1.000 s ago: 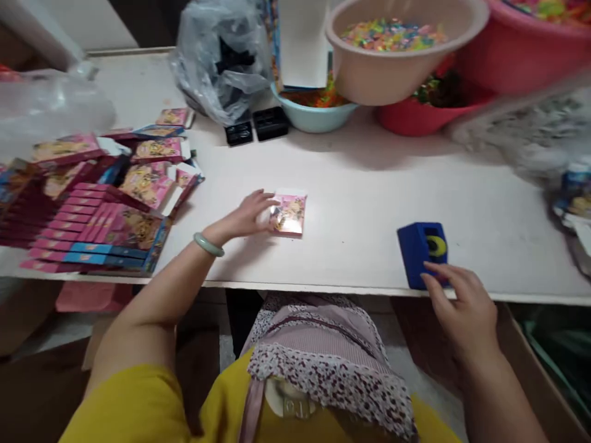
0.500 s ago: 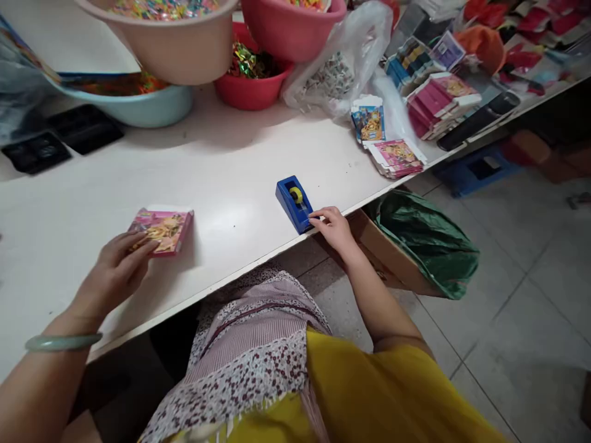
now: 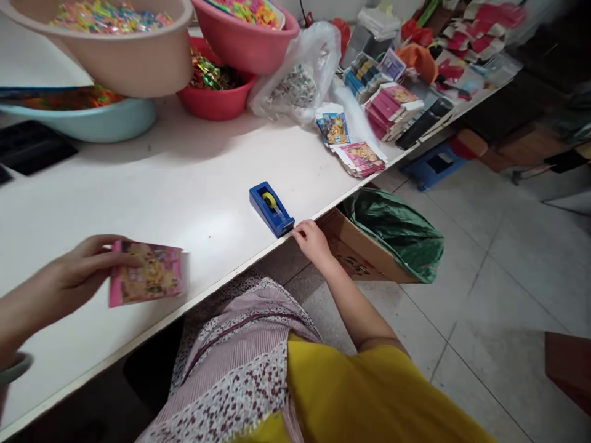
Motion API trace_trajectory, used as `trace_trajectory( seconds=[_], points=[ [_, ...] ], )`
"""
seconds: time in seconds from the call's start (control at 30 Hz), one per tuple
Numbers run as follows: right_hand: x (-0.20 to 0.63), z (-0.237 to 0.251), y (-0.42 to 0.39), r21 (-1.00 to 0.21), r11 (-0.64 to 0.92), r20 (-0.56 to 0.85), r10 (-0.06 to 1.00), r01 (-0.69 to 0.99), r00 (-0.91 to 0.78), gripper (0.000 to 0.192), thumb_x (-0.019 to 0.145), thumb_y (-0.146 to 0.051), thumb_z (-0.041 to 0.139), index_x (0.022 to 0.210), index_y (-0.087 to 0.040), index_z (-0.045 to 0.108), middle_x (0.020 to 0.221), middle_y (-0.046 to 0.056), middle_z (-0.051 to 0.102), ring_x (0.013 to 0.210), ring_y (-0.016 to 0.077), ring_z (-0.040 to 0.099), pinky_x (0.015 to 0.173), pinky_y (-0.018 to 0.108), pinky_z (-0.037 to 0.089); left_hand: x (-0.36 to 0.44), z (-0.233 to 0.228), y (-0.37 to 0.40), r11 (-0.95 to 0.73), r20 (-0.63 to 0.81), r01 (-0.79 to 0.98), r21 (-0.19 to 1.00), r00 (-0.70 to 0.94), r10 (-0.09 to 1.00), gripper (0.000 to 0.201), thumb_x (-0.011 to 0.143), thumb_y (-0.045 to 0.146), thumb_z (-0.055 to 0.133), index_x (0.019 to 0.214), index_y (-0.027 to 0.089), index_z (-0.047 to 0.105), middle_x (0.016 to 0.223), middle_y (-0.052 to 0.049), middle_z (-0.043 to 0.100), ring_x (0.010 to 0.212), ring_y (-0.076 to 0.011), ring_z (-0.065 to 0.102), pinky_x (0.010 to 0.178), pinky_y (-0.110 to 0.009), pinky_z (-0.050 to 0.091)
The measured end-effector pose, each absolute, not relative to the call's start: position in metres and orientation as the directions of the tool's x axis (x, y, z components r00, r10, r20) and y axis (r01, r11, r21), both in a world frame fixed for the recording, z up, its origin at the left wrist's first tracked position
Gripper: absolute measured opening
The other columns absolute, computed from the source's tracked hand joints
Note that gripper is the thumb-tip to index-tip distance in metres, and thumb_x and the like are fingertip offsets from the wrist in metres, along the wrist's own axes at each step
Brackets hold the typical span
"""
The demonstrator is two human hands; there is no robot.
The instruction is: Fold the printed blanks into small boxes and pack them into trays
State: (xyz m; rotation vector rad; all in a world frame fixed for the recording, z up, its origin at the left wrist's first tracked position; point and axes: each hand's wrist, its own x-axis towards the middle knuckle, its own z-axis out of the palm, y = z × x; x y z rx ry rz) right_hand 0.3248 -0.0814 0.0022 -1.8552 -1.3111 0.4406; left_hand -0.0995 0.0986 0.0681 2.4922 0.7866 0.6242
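Observation:
My left hand grips a small pink printed cardboard box by its left end, thumb across the picture face. The box is tilted, just above the table near its front edge. A blue tape dispenser with a yellow-cored roll stands at the table's front edge. Just beyond its cutter end, my right hand is closed in a pinch. Whatever lies between those fingertips is too small or too clear to see.
Basins of colourful small packets, including a beige basin and a red basin, stand at the back. Flat pink cartons lie on the right of the white table. Below the edge is a box with a green liner.
My left hand has lifted and turned the pink box, bringing it nearer the front edge. My right hand has drawn slightly away from the dispenser's cutter end. The view has shifted right.

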Motion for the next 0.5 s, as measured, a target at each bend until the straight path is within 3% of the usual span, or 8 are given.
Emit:
trace_trajectory(
  seconds=[0.07,0.17,0.27,0.33,0.4,0.5],
  points=[
    [0.309,0.014,-0.084,-0.857,-0.022,0.148,0.946,0.514,0.287,0.011,0.086,-0.025,0.058,0.076,-0.020,0.062,0.083,0.005,0.063,0.085,0.0187,0.061,0.086,0.035,0.049,-0.081,0.077,0.089,-0.748,0.183,0.412,0.520,0.802,0.568,0.035,0.086,0.033,0.052,0.107,0.055,0.069,0.119,0.011,0.065,0.098,-0.0176,0.067,0.078,-0.032,0.060],
    [0.267,0.029,-0.077,-0.982,0.062,0.067,0.997,0.180,0.022,0.015,0.084,-0.035,0.063,0.079,-0.021,0.063,0.073,0.000,0.063,0.067,0.0136,0.059,0.070,0.030,0.051,-0.053,0.092,0.064,-0.723,0.039,0.424,0.545,0.848,0.528,0.035,0.087,0.037,0.052,0.117,0.038,0.070,0.139,0.000,0.056,0.123,-0.0264,0.057,0.102,-0.043,0.053],
    [0.220,0.034,-0.059,-0.994,0.034,0.046,0.990,-0.099,-0.130,0.019,0.081,-0.040,0.068,0.081,-0.021,0.065,0.071,-0.002,0.063,0.059,0.0107,0.056,0.064,0.027,0.051,-0.032,0.088,0.044,-0.649,0.022,0.489,0.583,0.789,0.614,0.046,0.081,0.033,0.061,0.126,0.027,0.063,0.146,-0.008,0.045,0.133,-0.0306,0.047,0.108,-0.045,0.049],
    [0.195,0.033,-0.046,-0.979,0.025,0.050,0.992,-0.202,-0.120,0.022,0.078,-0.043,0.071,0.082,-0.022,0.066,0.075,-0.002,0.065,0.061,0.0104,0.057,0.065,0.028,0.053,-0.026,0.072,0.035,-0.571,0.112,0.488,0.660,0.688,0.717,0.065,0.077,0.025,0.065,0.139,0.026,0.048,0.147,-0.011,0.041,0.127,-0.0282,0.050,0.103,-0.042,0.053],
    [0.180,0.031,-0.034,-0.969,0.034,0.050,0.997,-0.243,-0.058,0.026,0.075,-0.047,0.074,0.083,-0.023,0.069,0.082,-0.001,0.068,0.067,0.0117,0.060,0.070,0.029,0.055,-0.021,0.052,0.026,-0.453,0.213,0.433,0.779,0.497,0.841,0.074,0.076,0.021,0.066,0.144,0.026,0.037,0.141,-0.014,0.046,0.109,-0.0224,0.061,0.087,-0.036,0.060],
    [0.174,0.034,-0.025,-0.972,0.050,0.049,0.999,-0.231,0.010,0.028,0.073,-0.048,0.075,0.086,-0.024,0.072,0.091,0.001,0.072,0.081,0.0155,0.065,0.079,0.032,0.057,-0.010,0.030,0.015,-0.328,0.270,0.289,0.899,0.223,0.937,0.052,0.079,0.026,0.069,0.127,0.022,0.050,0.112,-0.009,0.062,0.085,-0.0158,0.065,0.069,-0.029,0.060]
  ],
)
